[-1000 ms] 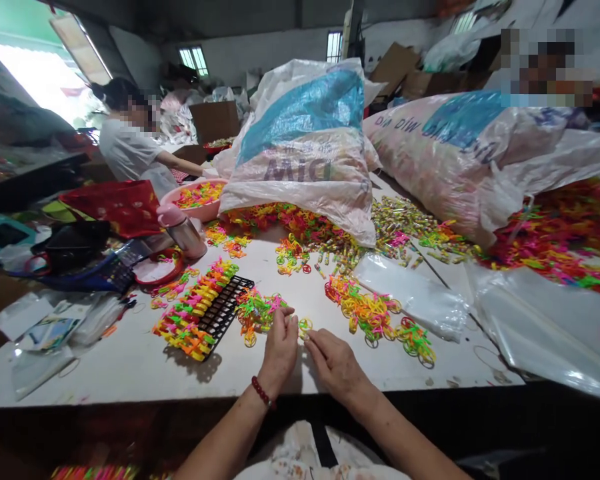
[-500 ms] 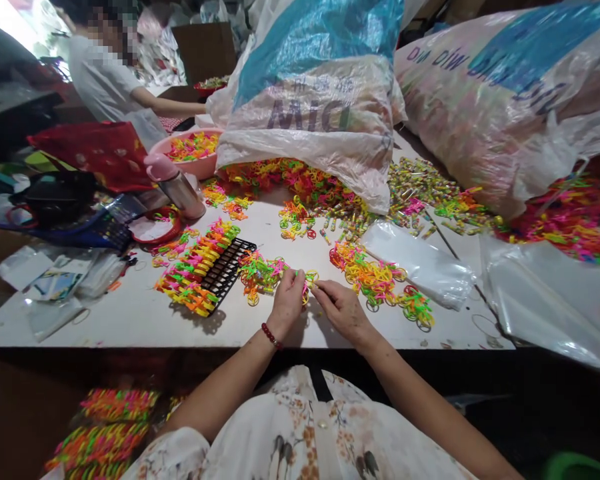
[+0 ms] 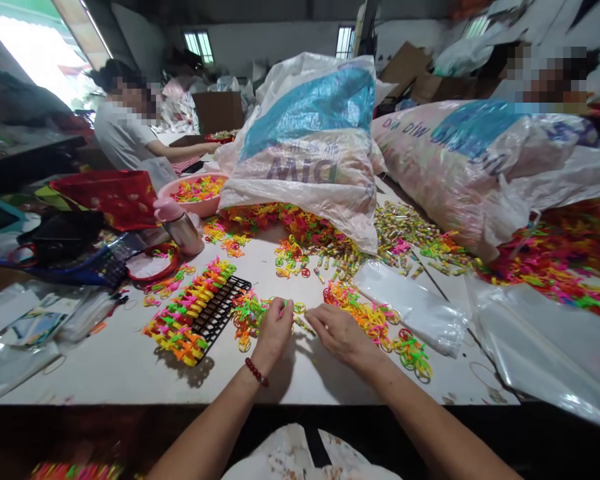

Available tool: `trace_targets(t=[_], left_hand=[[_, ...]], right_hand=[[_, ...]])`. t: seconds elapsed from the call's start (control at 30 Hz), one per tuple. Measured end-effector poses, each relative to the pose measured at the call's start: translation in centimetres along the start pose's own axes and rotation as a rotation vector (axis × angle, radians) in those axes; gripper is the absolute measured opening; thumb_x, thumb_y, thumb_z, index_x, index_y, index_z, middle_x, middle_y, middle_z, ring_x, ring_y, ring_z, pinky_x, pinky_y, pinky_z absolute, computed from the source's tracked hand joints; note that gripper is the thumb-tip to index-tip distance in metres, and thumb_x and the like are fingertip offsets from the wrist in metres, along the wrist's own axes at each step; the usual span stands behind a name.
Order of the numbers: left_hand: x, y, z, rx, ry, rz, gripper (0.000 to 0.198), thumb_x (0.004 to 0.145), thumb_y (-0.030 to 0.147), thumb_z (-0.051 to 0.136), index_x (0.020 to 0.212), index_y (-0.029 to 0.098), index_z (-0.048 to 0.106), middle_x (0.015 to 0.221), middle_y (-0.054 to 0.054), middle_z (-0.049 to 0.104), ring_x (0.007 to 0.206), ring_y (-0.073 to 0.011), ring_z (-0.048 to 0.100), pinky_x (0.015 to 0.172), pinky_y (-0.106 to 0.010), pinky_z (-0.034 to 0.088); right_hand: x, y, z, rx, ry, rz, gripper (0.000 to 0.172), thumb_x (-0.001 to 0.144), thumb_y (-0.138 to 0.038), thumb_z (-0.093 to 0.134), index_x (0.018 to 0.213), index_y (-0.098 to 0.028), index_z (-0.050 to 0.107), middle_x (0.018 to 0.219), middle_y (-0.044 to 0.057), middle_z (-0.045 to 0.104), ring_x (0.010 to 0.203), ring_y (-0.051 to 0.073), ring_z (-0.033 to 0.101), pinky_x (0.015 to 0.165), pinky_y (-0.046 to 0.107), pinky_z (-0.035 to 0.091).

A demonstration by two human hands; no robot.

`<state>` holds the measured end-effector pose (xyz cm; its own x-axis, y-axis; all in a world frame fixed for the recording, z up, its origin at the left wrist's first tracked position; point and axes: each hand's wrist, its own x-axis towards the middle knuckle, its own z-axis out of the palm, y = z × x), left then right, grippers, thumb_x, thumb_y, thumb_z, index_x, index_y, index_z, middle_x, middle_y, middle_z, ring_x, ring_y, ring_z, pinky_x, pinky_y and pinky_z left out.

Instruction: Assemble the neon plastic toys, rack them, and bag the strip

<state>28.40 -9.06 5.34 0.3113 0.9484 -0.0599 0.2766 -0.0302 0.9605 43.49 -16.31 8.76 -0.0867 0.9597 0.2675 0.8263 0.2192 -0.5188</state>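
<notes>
My left hand (image 3: 276, 328), with a red bead bracelet at the wrist, is closed in a pinch on a small bright plastic toy. A slim patterned tube (image 3: 305, 325) shows between my hands, slanting down to the right. My right hand (image 3: 336, 333) is pinched close by; what its fingertips hold, if anything, is too small to make out. Left of my left hand lies a pile of green, pink and orange plastic toys (image 3: 250, 313). Beyond it a black rack (image 3: 225, 310) carries rows of such toys (image 3: 190, 310). Another toy pile (image 3: 363, 313) lies beside my right hand.
Large woven sacks (image 3: 300, 147) stand at the back, with toys and patterned tubes (image 3: 405, 223) spilling out. Clear plastic bags (image 3: 410, 307) lie at right. A pink-lidded bottle (image 3: 180, 230), pink basin (image 3: 200, 203) and blue basket (image 3: 80, 257) are at left. A person (image 3: 125, 133) sits beyond.
The view has tilted up, so things sit lower in the picture. My hands have moved slightly apart, and the patterned tube now shows between them.
</notes>
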Motion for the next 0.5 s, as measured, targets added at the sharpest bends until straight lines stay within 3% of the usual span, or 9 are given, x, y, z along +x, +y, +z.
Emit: trace_targets(t=[0.13, 0.23, 0.33, 0.5], left_hand=[[0.9, 1.5, -1.5, 0.521, -0.107, 0.117, 0.028, 0.082, 0.047, 0.06, 0.082, 0.019, 0.055, 0.079, -0.003, 0.057, 0.075, -0.0192, 0.054, 0.071, -0.03, 0.041], [1.4, 2.6, -1.5, 0.789, -0.11, 0.227, 0.028, 0.083, 0.04, 0.061, 0.095, 0.016, 0.058, 0.103, -0.012, 0.058, 0.098, -0.0256, 0.055, 0.087, -0.035, 0.041], [3.4, 3.5, -0.9, 0.851, -0.142, 0.24, 0.022, 0.089, 0.032, 0.053, 0.1, 0.014, 0.059, 0.108, -0.015, 0.058, 0.105, -0.0266, 0.055, 0.092, -0.036, 0.039], [9.4, 3.9, -0.6, 0.81, -0.119, 0.047, 0.015, 0.086, 0.019, 0.05, 0.093, 0.013, 0.062, 0.105, -0.018, 0.061, 0.103, -0.026, 0.057, 0.09, -0.035, 0.041]], right_hand=[[5.1, 3.7, -2.7, -0.331, -0.078, 0.173, 0.037, 0.101, -0.032, 0.039, 0.088, -0.016, 0.07, 0.086, 0.01, 0.066, 0.084, 0.018, 0.06, 0.079, 0.029, 0.042], [8.4, 6.5, -2.3, -0.448, -0.15, 0.27, 0.03, 0.096, -0.029, 0.049, 0.09, -0.01, 0.072, 0.096, 0.018, 0.067, 0.095, 0.023, 0.061, 0.083, 0.03, 0.041], [10.4, 8.3, -0.5, -0.433, -0.17, 0.307, 0.022, 0.09, -0.021, 0.057, 0.087, -0.006, 0.072, 0.095, 0.021, 0.068, 0.096, 0.025, 0.06, 0.085, 0.03, 0.041], [11.2, 9.5, 1.8, -0.343, -0.095, 0.358, 0.019, 0.086, -0.008, 0.052, 0.093, -0.002, 0.069, 0.096, 0.022, 0.067, 0.087, 0.022, 0.062, 0.078, 0.03, 0.044]])
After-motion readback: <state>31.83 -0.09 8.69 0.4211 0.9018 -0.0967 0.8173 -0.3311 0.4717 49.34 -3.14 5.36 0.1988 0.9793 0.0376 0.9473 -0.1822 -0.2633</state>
